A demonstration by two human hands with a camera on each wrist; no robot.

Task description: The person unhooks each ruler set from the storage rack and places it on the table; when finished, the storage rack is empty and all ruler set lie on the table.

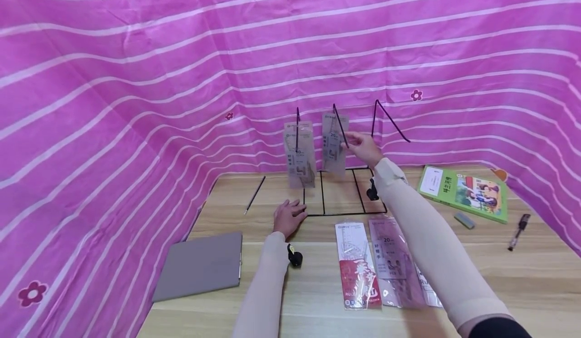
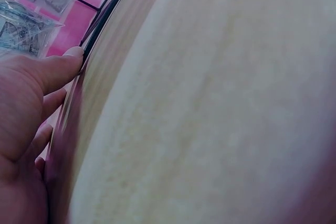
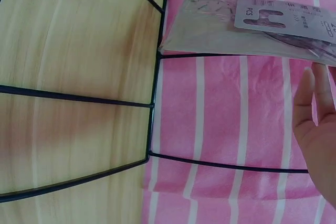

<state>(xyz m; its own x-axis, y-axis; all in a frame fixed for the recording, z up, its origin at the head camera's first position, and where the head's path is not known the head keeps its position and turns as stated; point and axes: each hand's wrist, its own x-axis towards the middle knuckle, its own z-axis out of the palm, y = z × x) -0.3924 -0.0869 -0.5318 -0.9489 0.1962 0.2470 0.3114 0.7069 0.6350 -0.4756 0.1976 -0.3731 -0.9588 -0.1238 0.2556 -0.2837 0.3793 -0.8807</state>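
A black wire display rack [image 1: 347, 214] stands at the back of the wood-grained surface [image 1: 313, 287], before a pink cloth with white stripes. Its raised prongs slope down towards the person, so that flat goods can hang face forward. The left hand [image 1: 289, 218] rests at the front left corner of the base, fingers loosely extended with the thumb against the wire, probably to steady the frame. The right hand [image 1: 365, 149] reaches to a clear plastic ruler packet [image 1: 332, 151] at the middle prong, its fingers narrowly set at the packet's edge near the prong's lower end; whether they pinch it cannot be told. Further clear packets [image 1: 300, 161] hang overlapping at the left prong, while the right prong [image 1: 393, 120] is bare. Nearer the person, a red-and-white ruler packet [image 1: 358, 272] and a purple-tinted ruler packet [image 1: 395, 262] lie side by side, presumably for easy reach; another packet lies partly beneath the right forearm. A grey flat notebook [image 1: 201, 265] and a green illustrated book [image 1: 463, 191] flank the work, leaving the middle to the rack and packets.
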